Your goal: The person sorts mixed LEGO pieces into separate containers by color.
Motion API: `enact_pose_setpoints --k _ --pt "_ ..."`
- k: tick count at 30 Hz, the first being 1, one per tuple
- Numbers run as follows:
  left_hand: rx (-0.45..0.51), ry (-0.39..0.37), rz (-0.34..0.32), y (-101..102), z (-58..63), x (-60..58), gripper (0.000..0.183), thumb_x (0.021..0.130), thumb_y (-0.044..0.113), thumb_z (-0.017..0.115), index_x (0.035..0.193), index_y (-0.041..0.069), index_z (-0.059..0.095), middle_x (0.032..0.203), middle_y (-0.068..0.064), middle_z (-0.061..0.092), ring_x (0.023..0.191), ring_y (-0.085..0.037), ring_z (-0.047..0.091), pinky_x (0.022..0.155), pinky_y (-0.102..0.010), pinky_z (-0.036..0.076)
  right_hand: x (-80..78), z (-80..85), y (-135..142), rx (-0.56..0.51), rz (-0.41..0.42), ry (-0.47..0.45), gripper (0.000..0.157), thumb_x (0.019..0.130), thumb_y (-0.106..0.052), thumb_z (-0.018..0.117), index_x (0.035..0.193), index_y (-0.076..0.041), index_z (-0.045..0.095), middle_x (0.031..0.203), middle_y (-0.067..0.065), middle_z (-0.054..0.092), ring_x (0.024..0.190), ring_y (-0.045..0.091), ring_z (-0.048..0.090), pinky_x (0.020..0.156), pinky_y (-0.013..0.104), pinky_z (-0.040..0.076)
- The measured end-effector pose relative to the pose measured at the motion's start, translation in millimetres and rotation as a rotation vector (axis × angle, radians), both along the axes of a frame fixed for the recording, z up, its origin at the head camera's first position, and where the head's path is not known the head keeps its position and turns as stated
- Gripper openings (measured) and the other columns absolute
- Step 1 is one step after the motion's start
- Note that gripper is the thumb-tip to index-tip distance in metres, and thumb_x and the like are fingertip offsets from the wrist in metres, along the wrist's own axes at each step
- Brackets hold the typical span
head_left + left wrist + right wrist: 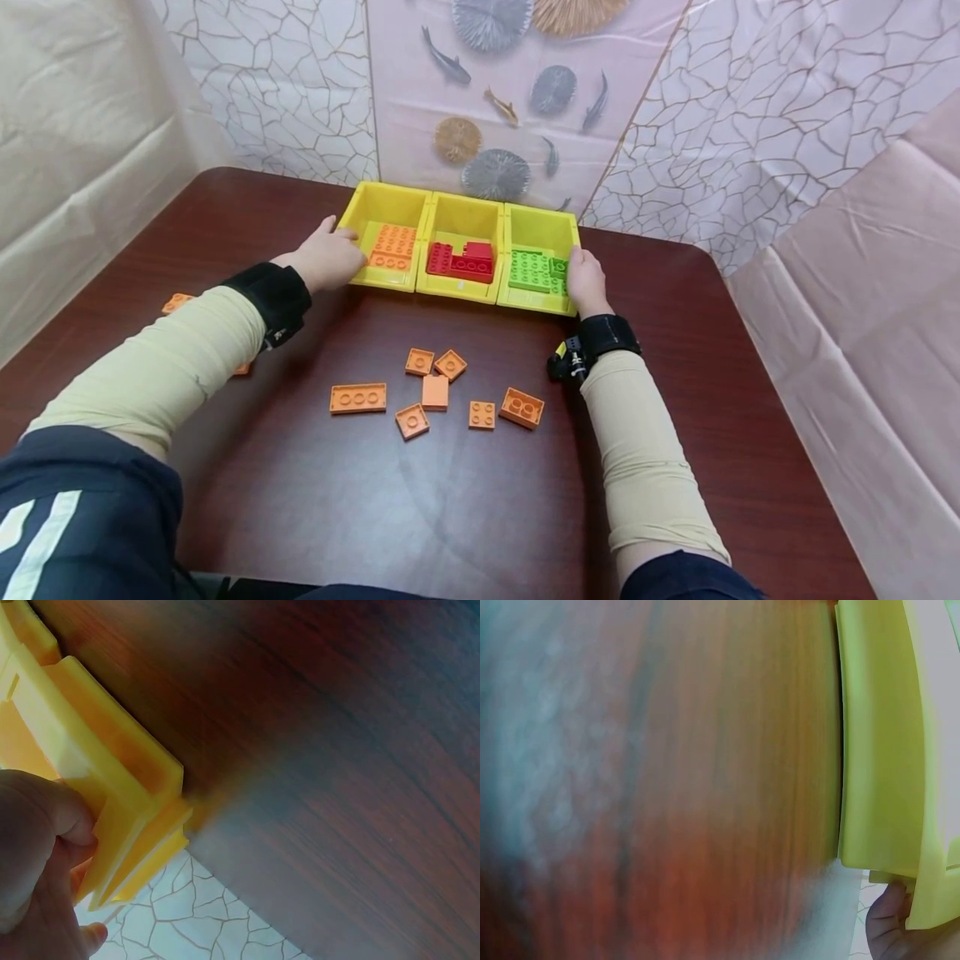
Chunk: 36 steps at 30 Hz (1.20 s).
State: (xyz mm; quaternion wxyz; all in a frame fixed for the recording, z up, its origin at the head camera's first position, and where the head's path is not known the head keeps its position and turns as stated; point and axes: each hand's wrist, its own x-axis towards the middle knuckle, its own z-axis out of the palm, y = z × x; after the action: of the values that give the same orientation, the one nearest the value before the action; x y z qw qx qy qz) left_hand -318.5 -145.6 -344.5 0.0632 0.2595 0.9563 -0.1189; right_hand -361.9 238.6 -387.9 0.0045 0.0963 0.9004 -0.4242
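Both hands hold a yellow three-compartment bin [442, 287] by its two ends at the back of the table. My left hand [327, 254] grips the left end, its thumb and fingers around the wall [112, 735] in the left wrist view. At the other end, my right hand [587, 283] grips the side, with fingers [887, 922] under the rim in the right wrist view. Inside, orange bricks [393, 242] lie in the left compartment, red bricks [472, 265] in the middle one and green bricks [531, 271] in the right one.
Several loose orange bricks lie mid-table, among them a long one [358, 398], a plain-faced one [435, 392] and an upturned one [522, 407]. Another orange brick [177, 302] shows beyond the left forearm. A patterned curtain [517, 108] hangs behind the bin.
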Motion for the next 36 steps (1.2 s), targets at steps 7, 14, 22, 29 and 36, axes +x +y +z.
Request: enact_pose_setpoints --k 7,14,22,29,36 --pt "0.018 0.051 -0.058 -1 -1.2 0.7 0.012 0.083 0.001 0.062 0.094 0.004 0.067 0.102 -0.014 0.062 0.107 -0.034 0.046 0.097 -0.06 0.026 -0.6 0.9 0 0.001 -0.005 0.008 0.056 0.101 -0.042 0.015 0.132 -0.006 0.043 0.098 0.016 0.047 0.085 0.029 0.047 0.082 0.04 0.039" --pt "0.022 0.056 -0.032 -2 -4.2 -0.7 0.021 0.084 0.009 0.066 0.105 0.006 0.067 0.104 -0.015 0.065 0.104 -0.035 0.047 0.098 -0.058 0.025 -1.7 -2.5 3 0.006 -0.002 -0.005 0.056 0.101 -0.043 0.015 0.131 -0.006 0.043 0.098 0.015 0.046 0.083 0.028 0.046 0.08 0.039 0.039" --pt "0.407 0.236 -0.087 -31 6.3 14.1 0.018 0.085 0.004 0.054 0.098 0.001 0.066 0.09 -0.013 0.062 0.082 -0.03 0.056 0.08 -0.045 0.042 -2.6 0.9 2 0.018 0.01 -0.005 0.058 0.1 -0.044 0.013 0.133 -0.005 0.042 0.099 0.015 0.046 0.085 0.029 0.047 0.083 0.04 0.039" --pt "0.513 0.268 0.088 -98 7.3 41.6 0.018 0.087 0.005 0.051 0.099 -0.003 0.062 0.092 -0.019 0.063 0.082 -0.034 0.06 0.075 -0.05 0.045 -3.5 1.4 3 0.021 -0.003 0.008 0.06 0.1 -0.045 0.013 0.136 -0.005 0.04 0.104 0.018 0.047 0.093 0.032 0.046 0.088 0.043 0.037" --pt "0.26 0.019 0.385 -150 -2.5 69.8 0.035 0.089 0.023 0.053 0.11 -0.005 0.057 0.1 -0.027 0.057 0.091 -0.041 0.055 0.071 -0.057 0.039 -2.9 -0.5 2 0.002 0.0 -0.017 0.059 0.1 -0.045 0.013 0.135 -0.006 0.041 0.106 0.018 0.047 0.094 0.031 0.046 0.088 0.042 0.037"
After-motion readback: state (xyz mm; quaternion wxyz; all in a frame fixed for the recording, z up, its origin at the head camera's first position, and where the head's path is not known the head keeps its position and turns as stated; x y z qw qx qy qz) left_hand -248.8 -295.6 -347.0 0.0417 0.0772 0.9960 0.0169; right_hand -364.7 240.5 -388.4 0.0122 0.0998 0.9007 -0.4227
